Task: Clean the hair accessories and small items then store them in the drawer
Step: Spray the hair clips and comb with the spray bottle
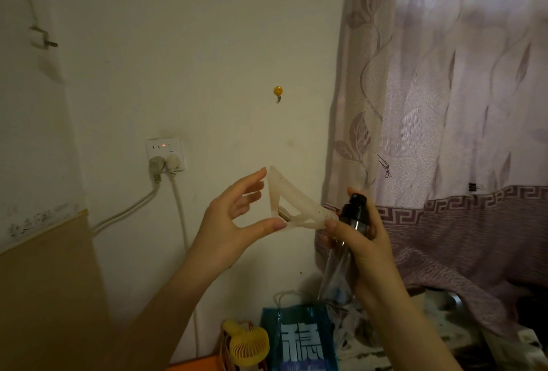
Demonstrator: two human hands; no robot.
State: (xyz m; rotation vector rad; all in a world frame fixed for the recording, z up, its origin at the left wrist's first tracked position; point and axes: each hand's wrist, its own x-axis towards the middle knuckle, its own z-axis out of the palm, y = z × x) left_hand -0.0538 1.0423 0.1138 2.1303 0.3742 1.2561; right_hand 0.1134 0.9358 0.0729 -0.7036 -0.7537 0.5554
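Left hand (237,216), raised before the wall, pinching a translucent hair clip (292,203) between thumb and forefinger, other fingers fanned loose behind it. Right hand (363,247) wrapped round a clear spray bottle (345,249), forefinger laid over the black pump head, thumb tip touching the clip's right end. Clip held in mid-air between both hands: pale, milky plastic, a triangular open frame with a curved upper arm, a small metal spring at the hinge near the left thumb. Bottle slim, cylindrical, see-through, tilted with its base down-left; glossy black cap and nozzle turned toward the clip.

Behind, a matte cream wall (207,44), slightly scuffed. A round yellow smiley hook (278,91) stuck on it above the hands. A white socket plate (164,153) lower left with a small red light and two rounded white plugs, their cords drooping down and away. A flat brown board (50,281) leaning at the left edge. At right, a mauve curtain (459,104), woven with a leaf-and-vine pattern, a Greek-key border band lower down, sheer where daylight comes through.

Along the bottom: a small yellow fan (247,344) with a ribbed round grille, just beside a glossy blue bag (299,341) printed with large white characters, white cord handles above it. Crumpled pale plastic further right, too dim to make out.
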